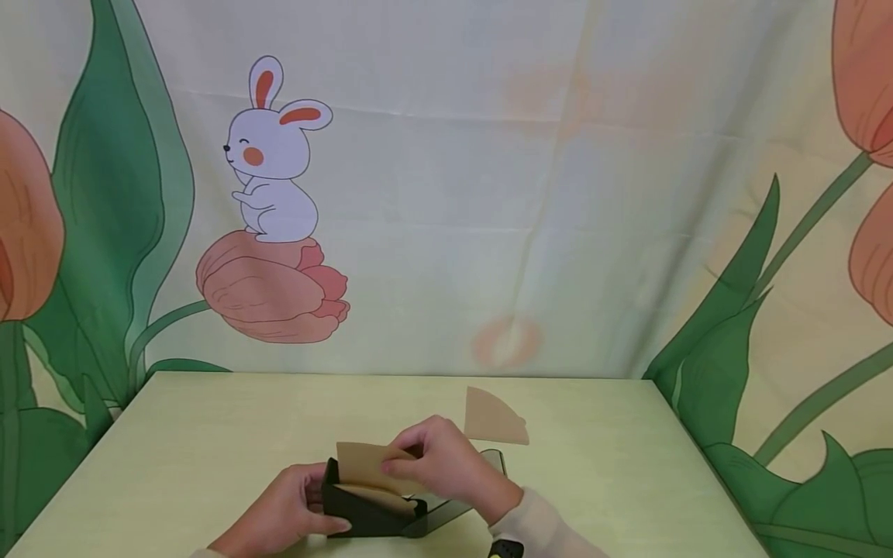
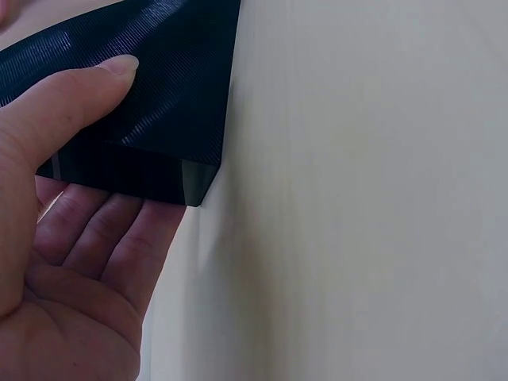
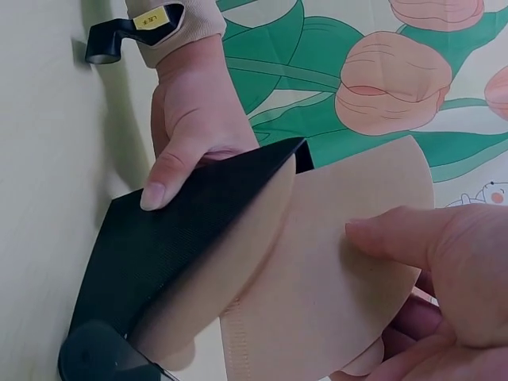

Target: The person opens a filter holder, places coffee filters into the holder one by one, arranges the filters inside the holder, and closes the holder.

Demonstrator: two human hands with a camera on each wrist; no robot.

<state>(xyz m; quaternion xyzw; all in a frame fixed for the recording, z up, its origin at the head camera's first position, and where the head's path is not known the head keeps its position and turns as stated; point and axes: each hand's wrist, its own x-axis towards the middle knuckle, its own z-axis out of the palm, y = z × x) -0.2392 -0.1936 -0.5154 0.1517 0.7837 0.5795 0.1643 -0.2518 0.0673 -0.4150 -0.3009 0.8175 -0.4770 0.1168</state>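
A black filter holder box (image 1: 370, 518) stands tilted on the table, gripped at its left end by my left hand (image 1: 289, 502). In the left wrist view, the thumb lies across the ribbed side of the box (image 2: 171, 95) while the other fingers are under and behind it. My right hand (image 1: 446, 463) pinches a brown paper coffee filter (image 1: 359, 463) by its curved edge. The right wrist view has this filter (image 3: 341, 270) partly inside the box, its seamed edge low down. Other brown filters (image 3: 238, 278) sit in the box beside it.
Another brown paper filter (image 1: 491, 418) lies flat on the table beyond my right hand. The box's hinged see-through lid (image 1: 494, 459) stretches open to the right, partly behind the right hand. A curtain (image 1: 432, 194) printed with tulips and a rabbit hangs behind the table (image 1: 614, 480).
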